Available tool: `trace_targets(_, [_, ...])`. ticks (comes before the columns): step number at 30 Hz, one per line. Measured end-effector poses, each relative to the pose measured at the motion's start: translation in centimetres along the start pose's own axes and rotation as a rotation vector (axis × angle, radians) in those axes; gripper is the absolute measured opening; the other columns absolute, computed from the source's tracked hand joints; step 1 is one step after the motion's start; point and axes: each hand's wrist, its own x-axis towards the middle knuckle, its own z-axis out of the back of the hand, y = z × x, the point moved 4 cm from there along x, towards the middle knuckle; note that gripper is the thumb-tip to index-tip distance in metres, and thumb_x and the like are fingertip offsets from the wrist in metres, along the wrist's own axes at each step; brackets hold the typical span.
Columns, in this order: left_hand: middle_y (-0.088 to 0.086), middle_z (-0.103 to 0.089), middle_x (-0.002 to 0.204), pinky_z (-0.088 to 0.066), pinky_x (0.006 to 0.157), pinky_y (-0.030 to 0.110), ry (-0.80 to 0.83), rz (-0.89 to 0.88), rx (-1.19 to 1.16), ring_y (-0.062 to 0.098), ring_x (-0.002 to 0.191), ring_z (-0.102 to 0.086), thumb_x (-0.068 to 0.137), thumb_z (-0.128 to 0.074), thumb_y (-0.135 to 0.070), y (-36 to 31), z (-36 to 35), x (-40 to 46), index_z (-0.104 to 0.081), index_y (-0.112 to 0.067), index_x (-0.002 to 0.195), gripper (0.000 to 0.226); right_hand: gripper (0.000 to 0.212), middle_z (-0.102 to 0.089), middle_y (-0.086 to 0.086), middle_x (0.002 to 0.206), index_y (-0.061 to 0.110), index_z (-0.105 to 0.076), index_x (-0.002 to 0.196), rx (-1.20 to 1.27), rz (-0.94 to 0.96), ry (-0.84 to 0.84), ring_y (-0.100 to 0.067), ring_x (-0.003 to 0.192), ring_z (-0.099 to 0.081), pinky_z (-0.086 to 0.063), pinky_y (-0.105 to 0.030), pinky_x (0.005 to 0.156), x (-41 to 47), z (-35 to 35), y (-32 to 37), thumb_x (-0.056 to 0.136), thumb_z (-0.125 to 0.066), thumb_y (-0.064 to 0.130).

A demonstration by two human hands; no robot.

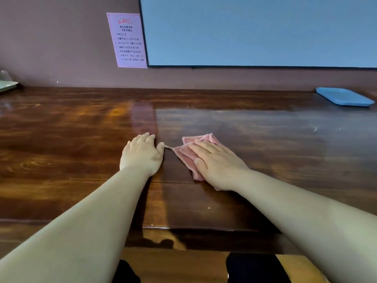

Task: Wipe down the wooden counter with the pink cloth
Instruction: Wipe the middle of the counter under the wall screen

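The cloth (188, 155) lies on the counter (265, 144) under the right hand (217, 163); the left hand (142, 154) rests flat just left of it. A tray (344, 96) sits far right at the back, beside the wall (61, 48), which bears a notice (126, 40) left of a board (259, 30).

pink cloth (188, 155) partly under hand (216, 162), notice (127, 40) perhaps unreadable

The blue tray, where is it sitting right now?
In the head view the blue tray lies at the far right of the wooden counter, close to the back wall below the large screen, well away from both hands and the pink cloth.
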Motion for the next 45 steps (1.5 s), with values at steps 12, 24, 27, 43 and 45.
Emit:
trace_targets(12, [-0.002,-0.024,0.159,-0.013,0.118,0.038,0.033,0.014,0.019,0.019,0.146,-0.017,0.101,-0.025,-0.049,0.4,0.0,0.0,-0.032,-0.021,0.15,0.058,0.056,-0.013,0.004,0.169,0.025,-0.019,0.161,-0.017,-0.049,0.021,-0.011,0.155,-0.004,0.001,-0.036,0.126,-1.9,0.5,-1.1,0.106,-0.015,0.035])
trace_targets(24, [-0.002,-0.024,0.159,-0.014,0.118,0.039,0.062,0.032,0.035,0.02,0.146,-0.016,0.1,-0.025,-0.049,0.1,0.0,0.2,-0.031,-0.021,0.15,0.058,0.057,-0.012,0.003,0.169,0.024,-0.017,0.161,-0.03,-0.088,0.009,-0.011,0.155,-0.004,0.003,-0.036,0.126,-3.3,0.6,-2.7,0.106,-0.013,0.037])
trace_targets(27, [0.001,-0.027,0.157,-0.014,0.118,0.043,0.09,0.074,0.073,0.024,0.144,-0.022,0.101,-0.027,-0.045,-0.4,0.3,0.5,-0.033,-0.018,0.148,0.055,0.054,-0.016,0.003,0.168,0.026,-0.022,0.159,-0.047,-0.159,-0.004,-0.012,0.155,-0.008,0.002,-0.038,0.126,-1.5,1.2,-4.2,0.106,-0.016,0.033])
trace_targets(43, [-0.002,-0.02,0.16,0.001,0.119,0.044,0.049,-0.028,-0.022,0.017,0.148,-0.01,0.102,-0.022,-0.045,-11.8,-2.6,-0.9,-0.024,-0.019,0.151,0.055,0.052,-0.018,0.003,0.167,0.026,-0.027,0.156,-0.043,-0.307,-0.042,-0.012,0.154,-0.009,0.001,-0.038,0.125,-3.3,2.6,-7.7,0.106,-0.015,0.034])
trace_targets(45, [-0.001,-0.019,0.16,-0.002,0.12,0.042,0.018,-0.054,-0.004,0.018,0.148,-0.01,0.102,-0.021,-0.045,-11.8,-2.7,-1.3,-0.023,-0.019,0.152,0.056,0.055,-0.014,0.002,0.168,0.026,-0.022,0.159,-0.028,-0.277,-0.034,-0.012,0.155,-0.006,0.003,-0.037,0.125,-4.7,2.1,-7.3,0.105,-0.016,0.036])
